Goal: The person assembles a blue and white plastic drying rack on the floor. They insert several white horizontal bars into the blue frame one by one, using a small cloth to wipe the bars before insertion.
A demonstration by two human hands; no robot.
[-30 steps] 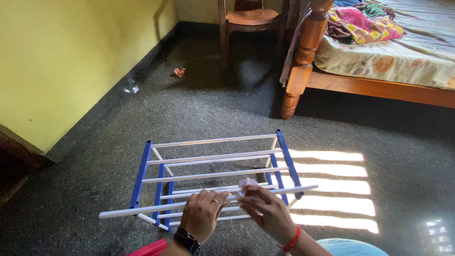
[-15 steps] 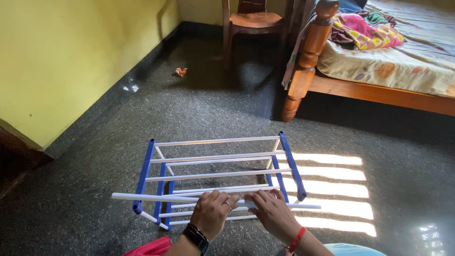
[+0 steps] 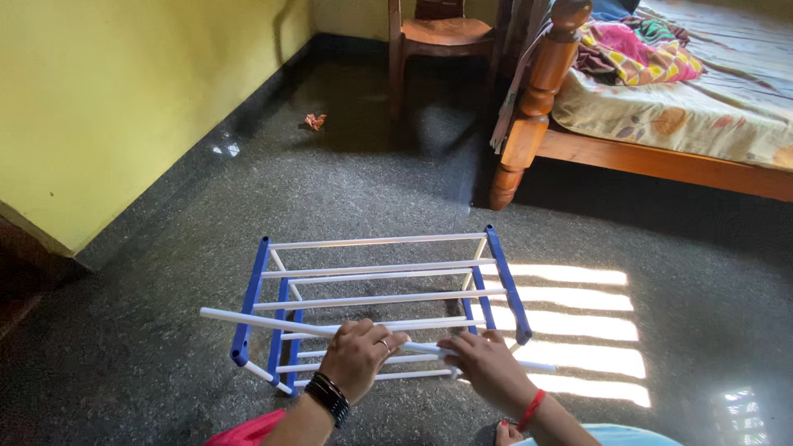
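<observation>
Dark speckled floor [image 3: 165, 363], yellow wall [image 3: 124, 99] on the left, wooden bed [image 3: 661, 157] and chair [image 3: 438, 33] at the far side, sun stripes to the right.

Rack [image 3: 380, 301] lies flat on the floor just ahead of both hands: blue side bars, white cross rods running left-right.

Loose white rod [image 3: 264, 321] sits above the rack's near edge. Long axis runs left to right, left end slightly farther from the person and free, poking out past the left blue bar; right end passes under the hands and shows again beyond them.

Left hand [image 3: 359, 357]: curled around the rod from above, fingers closed on it, near the rod's middle. Dark bangles at the wrist.

Right hand [image 3: 487, 367]: just beside the left, fingertips pinched on the same rod. Red thread at the wrist.

Most of the rod's free length lies left of the left hand; that hand is the nearer to the free end. Rod seems apart from the rack rods below; contact cannot be told.
</observation>
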